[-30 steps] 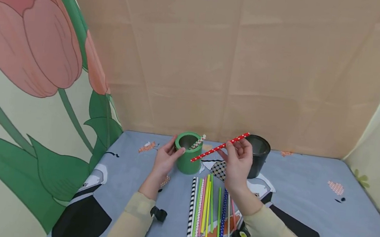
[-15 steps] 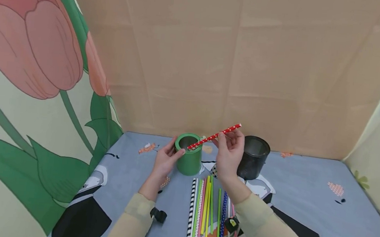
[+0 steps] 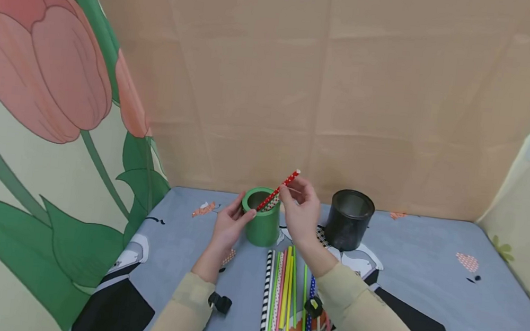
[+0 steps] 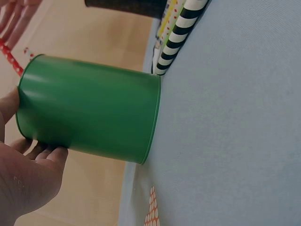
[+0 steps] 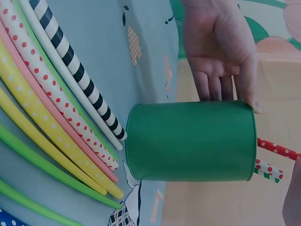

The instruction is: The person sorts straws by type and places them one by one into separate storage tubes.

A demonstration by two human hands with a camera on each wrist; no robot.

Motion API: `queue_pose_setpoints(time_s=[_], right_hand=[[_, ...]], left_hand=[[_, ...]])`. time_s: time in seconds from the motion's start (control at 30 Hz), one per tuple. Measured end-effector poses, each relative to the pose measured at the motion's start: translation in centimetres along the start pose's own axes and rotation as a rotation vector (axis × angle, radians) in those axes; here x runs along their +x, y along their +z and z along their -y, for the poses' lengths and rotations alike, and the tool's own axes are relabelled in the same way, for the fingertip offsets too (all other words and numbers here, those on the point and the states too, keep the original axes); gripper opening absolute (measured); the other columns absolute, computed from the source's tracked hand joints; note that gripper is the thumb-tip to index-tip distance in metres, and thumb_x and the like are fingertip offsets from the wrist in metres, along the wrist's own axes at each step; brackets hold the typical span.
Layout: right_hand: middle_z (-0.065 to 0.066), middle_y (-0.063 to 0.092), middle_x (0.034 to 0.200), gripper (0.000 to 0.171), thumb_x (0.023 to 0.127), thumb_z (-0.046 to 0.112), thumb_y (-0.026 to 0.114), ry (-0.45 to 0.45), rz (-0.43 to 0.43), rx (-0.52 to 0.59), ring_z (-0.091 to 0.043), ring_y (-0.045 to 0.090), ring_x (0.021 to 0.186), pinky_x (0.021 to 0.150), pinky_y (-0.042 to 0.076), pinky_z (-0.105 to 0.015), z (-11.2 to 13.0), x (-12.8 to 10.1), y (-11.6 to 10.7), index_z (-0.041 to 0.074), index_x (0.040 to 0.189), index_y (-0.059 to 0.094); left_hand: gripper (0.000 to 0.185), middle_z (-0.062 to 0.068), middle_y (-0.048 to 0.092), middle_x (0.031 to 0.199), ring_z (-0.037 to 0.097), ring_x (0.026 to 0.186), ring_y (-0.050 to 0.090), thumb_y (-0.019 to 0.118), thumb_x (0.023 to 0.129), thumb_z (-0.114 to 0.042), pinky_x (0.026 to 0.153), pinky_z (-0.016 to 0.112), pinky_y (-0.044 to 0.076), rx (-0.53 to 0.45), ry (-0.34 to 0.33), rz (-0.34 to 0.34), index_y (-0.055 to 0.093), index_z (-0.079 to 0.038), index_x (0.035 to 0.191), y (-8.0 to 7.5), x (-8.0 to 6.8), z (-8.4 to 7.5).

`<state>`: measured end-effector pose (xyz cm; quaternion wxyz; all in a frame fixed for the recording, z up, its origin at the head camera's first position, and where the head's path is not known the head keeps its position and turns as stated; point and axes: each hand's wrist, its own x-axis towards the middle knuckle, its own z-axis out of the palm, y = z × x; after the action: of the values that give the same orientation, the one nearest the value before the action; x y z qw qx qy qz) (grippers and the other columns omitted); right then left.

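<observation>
My left hand (image 3: pixel 229 223) holds the green can (image 3: pixel 260 231) at its left side, thumb by the rim and fingers along the wall. The can stands upright on the cloth. With thumb and fingers my right hand (image 3: pixel 302 212) pinches a red straw (image 3: pixel 287 181) patterned with small white stars. That straw slants down to the left, its lower end inside the can's mouth. Beside it another patterned straw (image 5: pixel 269 170), white with red dots and some green, sticks out of the can. The can's inside is mostly hidden.
In front of the can lies a row of straws, among them a black-and-white striped straw (image 3: pixel 267 293), a yellow straw (image 3: pixel 286 290) and a blue dotted straw (image 3: pixel 313 287). A black cup (image 3: pixel 349 221) stands to the right. Behind rises a tan backdrop (image 3: pixel 254 79).
My right hand has moved left from near the black cup, bringing the red straw over the green can and tilting it steeper, its lower end now in the mouth. My left hand stays put.
</observation>
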<state>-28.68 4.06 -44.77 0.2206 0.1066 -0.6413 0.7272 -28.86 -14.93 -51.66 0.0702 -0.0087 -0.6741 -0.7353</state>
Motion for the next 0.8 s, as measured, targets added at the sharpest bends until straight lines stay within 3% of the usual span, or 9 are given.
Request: queue_pose_setpoints(time_s=[0.2,0.4,0.8], right_hand=[[-0.018,0.074,0.12,0.026,0.1,0.006,0.075,0.064,0.006,-0.05,-0.032,0.074,0.107,0.087,0.062,-0.022,-0.05,-0.08,0.0,0.001,0.126,0.072],[-0.013,0.072,0.134,0.035,0.102,0.01,0.074,0.135,0.049,-0.092,-0.027,0.071,0.12,0.098,0.059,-0.025,0.0,-0.27,-0.45,0.004,0.137,0.071],[-0.008,0.072,0.136,0.038,0.103,0.012,0.073,0.149,0.035,-0.098,-0.022,0.07,0.123,0.106,0.057,-0.034,0.0,-0.33,-0.86,0.007,0.14,0.069]], left_hand=[[0.077,0.012,0.034,0.171,0.033,0.157,0.033,0.081,0.098,-0.018,0.122,0.038,0.04,0.002,0.008,0.01,0.041,-0.008,0.164,0.01,-0.03,0.05],[0.074,0.014,0.035,0.17,0.034,0.156,0.034,0.08,0.099,-0.013,0.122,0.039,0.04,-0.012,0.018,0.016,0.043,-0.007,0.163,-0.04,0.08,0.17],[0.071,0.013,0.036,0.17,0.034,0.156,0.035,0.078,0.1,-0.009,0.122,0.038,0.039,0.002,0.005,-0.009,0.044,-0.009,0.162,0.03,0.0,0.01]])
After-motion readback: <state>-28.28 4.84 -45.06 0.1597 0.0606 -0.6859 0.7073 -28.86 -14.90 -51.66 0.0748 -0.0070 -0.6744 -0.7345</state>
